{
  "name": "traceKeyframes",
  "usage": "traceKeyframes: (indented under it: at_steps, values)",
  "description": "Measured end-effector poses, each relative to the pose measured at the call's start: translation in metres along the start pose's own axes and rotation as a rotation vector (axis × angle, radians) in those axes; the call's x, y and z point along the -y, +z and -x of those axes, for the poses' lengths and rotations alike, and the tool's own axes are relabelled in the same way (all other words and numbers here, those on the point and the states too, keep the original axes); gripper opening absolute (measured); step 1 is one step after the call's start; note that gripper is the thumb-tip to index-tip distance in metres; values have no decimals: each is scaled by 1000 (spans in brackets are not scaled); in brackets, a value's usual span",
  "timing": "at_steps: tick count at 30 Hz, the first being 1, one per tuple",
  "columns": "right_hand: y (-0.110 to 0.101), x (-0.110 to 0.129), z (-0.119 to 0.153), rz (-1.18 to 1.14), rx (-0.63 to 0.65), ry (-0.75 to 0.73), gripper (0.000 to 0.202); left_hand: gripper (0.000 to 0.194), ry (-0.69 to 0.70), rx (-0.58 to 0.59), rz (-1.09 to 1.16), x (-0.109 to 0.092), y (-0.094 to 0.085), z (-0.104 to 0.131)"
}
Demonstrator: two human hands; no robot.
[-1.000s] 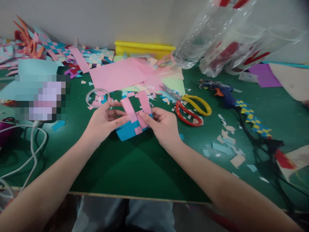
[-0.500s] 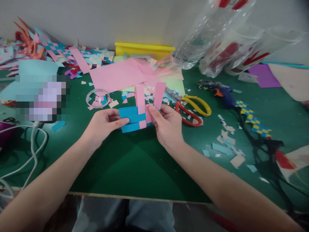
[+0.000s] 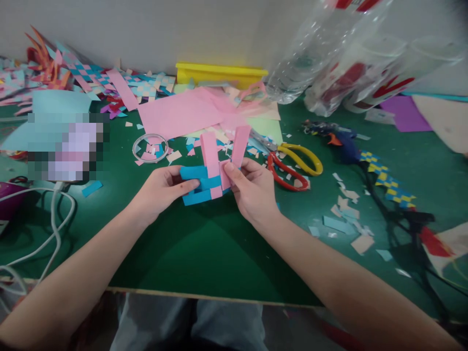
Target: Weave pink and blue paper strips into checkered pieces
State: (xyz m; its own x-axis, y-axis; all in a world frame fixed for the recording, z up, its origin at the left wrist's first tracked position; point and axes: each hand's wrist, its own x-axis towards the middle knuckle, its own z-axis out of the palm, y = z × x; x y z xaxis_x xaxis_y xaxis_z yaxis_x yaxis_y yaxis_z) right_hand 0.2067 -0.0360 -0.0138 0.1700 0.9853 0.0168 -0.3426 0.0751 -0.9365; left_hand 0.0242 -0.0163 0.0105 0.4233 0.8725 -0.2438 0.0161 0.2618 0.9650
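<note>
Between my two hands, above the green table, is a small weave of blue and pink paper strips (image 3: 215, 182). Its pink strips stick upward and its blue ends point left. My left hand (image 3: 161, 191) pinches the blue ends between thumb and fingers. With the thumb on a pink strip, my right hand (image 3: 254, 187) grips the right side of the weave; its other fingers are partly hidden behind. Just right of that hand lie scissors (image 3: 292, 165) with one red and one yellow handle loop. A clear tape ring (image 3: 150, 148) lies beyond my left hand.
Pink paper sheets (image 3: 183, 112) and many scraps cover the back. At the left are a blurred-out phone (image 3: 75, 151) and a white cable (image 3: 54, 219). A glue gun (image 3: 345, 146), its cord and plastic-wrapped cups (image 3: 380, 73) occupy the right. The table edge (image 3: 204, 298) runs before my lap.
The blue ends at my left fingers have spread apart, with a gap between them. The upright left pink strip leans further left. Both hands keep their grip; the view has shifted slightly.
</note>
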Motion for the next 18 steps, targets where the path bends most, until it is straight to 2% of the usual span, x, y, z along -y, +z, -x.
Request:
traceKeyframes:
  at_steps: [4, 18]
  values:
    - [0, -1, 0, 4, 43, 13, 16, 25, 13, -14, -48, 0, 0, 0]
    - [-1, -3, 1, -9, 190, 89, 16, 21, 13, 67, -30, -5, 6, 3]
